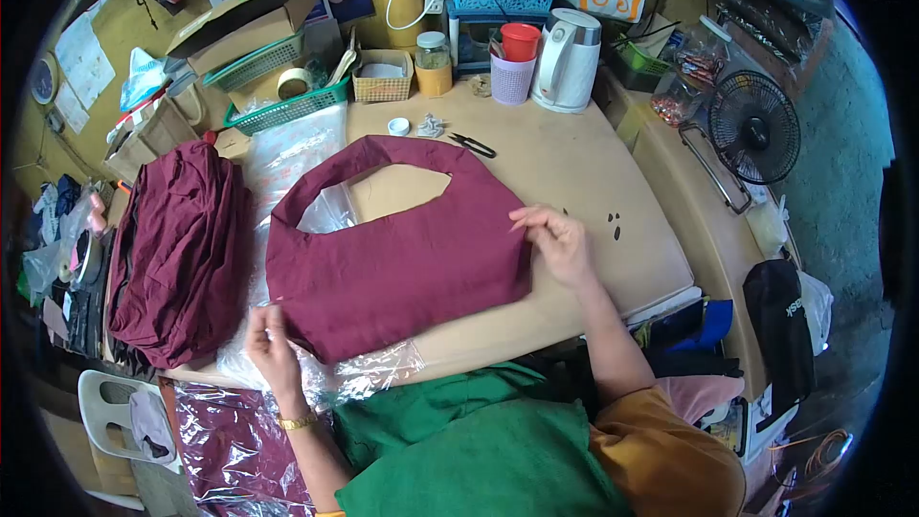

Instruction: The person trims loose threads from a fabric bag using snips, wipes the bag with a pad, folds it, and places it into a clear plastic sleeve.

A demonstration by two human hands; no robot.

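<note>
The right edge of the maroon bag [402, 254] is pinched between the bent fingers and thumb of the right hand [565, 247]. The left hand [274, 349] is half closed at the bag's lower left edge; whether cloth is gripped there cannot be told. Clear plastic film [369, 375] is seen under the bag's left side and below its lower edge, close to the left hand. Beyond the handle, black thread snips [473, 146], a small white lid [398, 126] and a crumpled grey scrap [431, 125] are laid on the table [613, 191]. To the left, a pile of maroon fabric [180, 254] is heaped beside the bag.

The bag is spread flat near the table's front edge, its wide handle looped away from the person around an open gap. Its cloth is plain and lightly creased, with the lower edge slanted.

At the back, a roll of tape [294, 83] is held in a green basket [287, 107], and pale contents are seen in a woven basket [383, 86]. A red cup [520, 41] is set in a lilac perforated holder [511, 81], beside a white kettle [567, 62]. The contents of the lidded jar [434, 62] cannot be made out.
</note>
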